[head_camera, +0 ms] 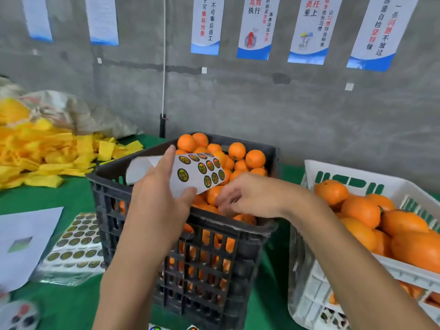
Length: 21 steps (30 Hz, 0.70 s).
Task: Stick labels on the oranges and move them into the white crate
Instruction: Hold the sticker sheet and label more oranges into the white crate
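Observation:
A black crate [214, 270] full of oranges [254, 158] stands in the middle. My left hand [157, 198] holds a white label sheet [197, 172] with several round gold stickers above the crate. My right hand [247, 196] reaches down into the crate among the oranges, fingers curled just under the sheet's lower edge; whether it holds an orange or a sticker is hidden. To the right stands the white crate [357, 179] with green lettering, holding several oranges [362, 210].
More label sheets [76, 244] and a white paper [23, 244] lie on the green table at left. A heap of yellow foam nets [40, 151] fills the far left. A grey concrete wall with posters stands behind.

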Tool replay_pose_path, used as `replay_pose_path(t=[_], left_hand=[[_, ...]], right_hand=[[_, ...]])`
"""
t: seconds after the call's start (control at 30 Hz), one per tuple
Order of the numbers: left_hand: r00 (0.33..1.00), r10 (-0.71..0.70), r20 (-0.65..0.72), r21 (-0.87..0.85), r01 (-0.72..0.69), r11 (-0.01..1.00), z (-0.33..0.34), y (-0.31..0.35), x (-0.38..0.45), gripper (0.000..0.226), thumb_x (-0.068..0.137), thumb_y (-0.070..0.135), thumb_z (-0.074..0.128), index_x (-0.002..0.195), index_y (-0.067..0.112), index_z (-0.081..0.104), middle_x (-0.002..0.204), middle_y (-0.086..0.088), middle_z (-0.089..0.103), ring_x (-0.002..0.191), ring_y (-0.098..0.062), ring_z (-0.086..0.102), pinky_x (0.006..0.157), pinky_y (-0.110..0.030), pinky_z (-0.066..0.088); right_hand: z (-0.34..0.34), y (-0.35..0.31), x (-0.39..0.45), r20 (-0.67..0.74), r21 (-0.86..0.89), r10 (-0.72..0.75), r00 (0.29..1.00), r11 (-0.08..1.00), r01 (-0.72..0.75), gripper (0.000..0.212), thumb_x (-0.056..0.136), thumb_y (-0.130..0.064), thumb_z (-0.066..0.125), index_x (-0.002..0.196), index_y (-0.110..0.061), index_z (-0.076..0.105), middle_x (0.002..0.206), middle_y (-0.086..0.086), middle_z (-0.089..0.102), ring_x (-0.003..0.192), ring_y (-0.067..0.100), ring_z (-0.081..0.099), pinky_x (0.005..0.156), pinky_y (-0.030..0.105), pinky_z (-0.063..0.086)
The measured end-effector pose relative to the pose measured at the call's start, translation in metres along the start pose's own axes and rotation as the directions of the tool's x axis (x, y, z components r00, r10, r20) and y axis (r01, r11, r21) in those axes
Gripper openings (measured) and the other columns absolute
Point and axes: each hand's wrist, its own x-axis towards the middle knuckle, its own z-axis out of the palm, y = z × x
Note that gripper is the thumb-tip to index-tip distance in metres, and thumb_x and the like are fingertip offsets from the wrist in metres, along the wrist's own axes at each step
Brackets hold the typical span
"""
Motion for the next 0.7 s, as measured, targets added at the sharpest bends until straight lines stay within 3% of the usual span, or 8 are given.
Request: replay_pose_path(t=[0.1,0.13,0.2,0.3,0.4,0.53,0.6,0.7], left_hand=[[1.0,0.002,-0.02,-0.066,-0.003,0.998,0.0,0.001,-0.002,0.073,0.09,0.023,0.08,0.154,0.029,0.047,0.122,-0.006,0.071,0.117,-0.029,0.06,0.091,-0.038,0.05],[1.0,0.003,-0.026,-0.092,-0.006,0.996,-0.001,0.0,-0.002,0.066,0.09,0.024,0.08,0.15,0.031,0.054,0.1,-0.003,0.073,0.103,-0.024,0.061,0.079,-0.033,0.052],[0.998,0.027,-0.053,-0.11,-0.033,0.993,-0.001,-0.001,-0.002,0.044,0.091,0.025,0.079,0.133,0.032,0.068,0.059,0.006,0.048,0.07,-0.007,0.047,0.054,-0.018,0.037],[0.992,0.087,-0.089,-0.139,-0.099,0.985,-0.003,0.001,-0.003,0.018,0.089,0.028,0.08,0.106,0.034,0.075,0.045,0.008,0.032,0.051,-0.008,0.045,0.048,-0.017,0.037],[0.993,0.089,-0.075,-0.168,-0.101,0.981,-0.001,0.002,-0.004,0.018,0.089,0.037,0.077,0.106,0.03,0.078,0.041,0.006,0.032,0.049,-0.01,0.045,0.048,-0.016,0.038],[0.992,0.107,-0.073,-0.207,-0.119,0.971,0.001,0.005,-0.007,0.017,0.091,0.039,0.072,0.108,0.036,0.076,0.046,0.01,0.046,0.045,-0.012,0.042,0.046,-0.021,0.035],[0.991,0.103,-0.081,-0.226,-0.119,0.967,0.002,0.006,-0.007,0.018,0.091,0.042,0.07,0.108,0.038,0.077,0.048,0.004,0.044,0.044,-0.014,0.039,0.045,-0.026,0.034],[0.989,0.114,-0.092,-0.261,-0.134,0.956,0.004,0.011,-0.011,0.02,0.093,0.044,0.069,0.11,0.038,0.077,0.046,0.003,0.04,0.043,-0.014,0.035,0.042,-0.026,0.029]], right_hand=[[0.005,-0.015,0.027,0.289,-0.31,0.123,0.949,0.95,-0.029,0.034,0.1,-0.009,0.052,0.127,-0.022,0.068,0.121,0.004,0.07,0.111,0.03,0.066,0.1,0.047,0.055],[0.009,-0.019,0.034,0.366,-0.368,0.152,0.918,0.93,-0.007,0.027,0.101,-0.013,0.055,0.126,-0.019,0.066,0.121,0.007,0.069,0.11,0.033,0.065,0.1,0.049,0.054],[0.016,-0.025,0.045,0.444,-0.477,0.198,0.874,0.878,0.044,0.01,0.104,-0.028,0.057,0.111,-0.022,0.06,0.111,0.005,0.064,0.104,0.032,0.062,0.099,0.048,0.052],[0.018,-0.027,0.052,0.492,-0.514,0.231,0.84,0.855,0.066,0.015,0.107,-0.033,0.05,0.096,-0.024,0.053,0.104,0.003,0.059,0.09,0.026,0.056,0.083,0.04,0.049],[0.016,-0.023,0.05,0.519,-0.514,0.145,0.843,0.84,0.172,0.002,0.105,-0.021,0.055,0.104,-0.019,0.053,0.088,-0.006,0.052,0.083,0.022,0.054,0.072,0.034,0.043],[0.009,-0.028,0.029,0.345,-0.468,0.093,0.934,0.88,0.085,0.019,0.102,-0.023,0.056,0.117,-0.011,0.058,0.091,-0.003,0.057,0.073,0.015,0.054,0.059,0.027,0.04],[-0.001,-0.026,0.013,0.204,-0.37,0.074,0.976,0.929,0.007,0.025,0.095,-0.027,0.062,0.113,-0.01,0.063,0.097,0.005,0.067,0.084,0.025,0.062,0.068,0.037,0.053],[-0.022,-0.009,-0.024,-0.104,-0.247,0.062,0.993,0.965,-0.086,0.042,0.083,-0.046,0.077,0.116,-0.024,0.063,0.101,0.0,0.067,0.09,0.02,0.065,0.081,0.044,0.058]])
